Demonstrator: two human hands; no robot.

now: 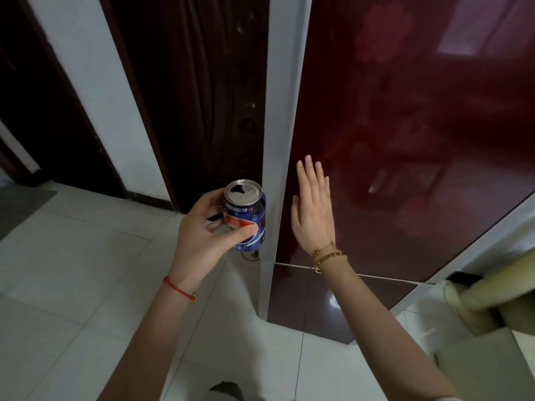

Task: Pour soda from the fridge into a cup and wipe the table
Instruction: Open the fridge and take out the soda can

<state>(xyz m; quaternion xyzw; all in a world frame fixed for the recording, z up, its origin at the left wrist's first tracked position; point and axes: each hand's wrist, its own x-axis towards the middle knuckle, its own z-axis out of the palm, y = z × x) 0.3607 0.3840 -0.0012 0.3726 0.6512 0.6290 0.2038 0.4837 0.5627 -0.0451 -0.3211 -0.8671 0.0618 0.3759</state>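
Note:
A blue soda can [247,211] with a red and white logo is upright in my left hand [202,233]; its silver top has the opening punched through. The dark red glossy fridge door [405,140] fills the right half of the view. My right hand [312,209] lies flat against that door near its left edge, fingers spread and pointing up. A grey-white fridge side panel [279,140] runs down between the can and the door. No cup or table is in view.
White floor tiles [72,270] stretch to the left and below. A dark wooden door [188,96] and white wall strip [95,82] stand behind the can. At the lower right lie a cardboard box [486,369] and a pale rolled object [498,285].

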